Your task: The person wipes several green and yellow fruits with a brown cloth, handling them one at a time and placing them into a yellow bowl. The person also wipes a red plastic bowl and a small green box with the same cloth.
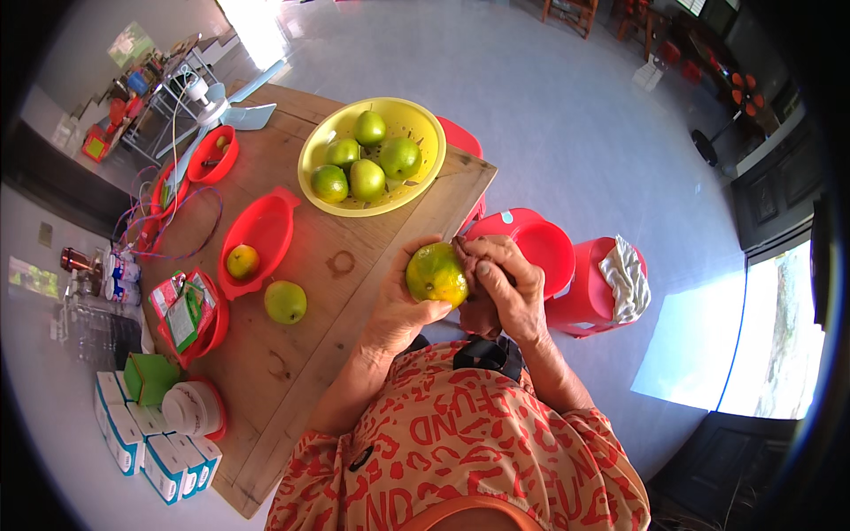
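My left hand (395, 315) cups a green-yellow citrus fruit (435, 273) from beneath and the side, just off the table's edge. A crumpled brown cloth (477, 313) is pinched in my right hand (514, 285) and pressed to the fruit's right side. A yellow plastic colander (364, 212) on the wooden table (319, 365) holds several green fruits (367, 180). Left of my hands, a loose green fruit (285, 302) lies beside a red oval basin (265, 219) with one yellow-green citrus (243, 261) in it.
Along the table's left side are a fan (211, 109), cables (219, 229), a red basket of packets (184, 312), a white tub (190, 408) and several boxes (166, 464). On the floor at right, a red stool (578, 285) bears a pale cloth (624, 279).
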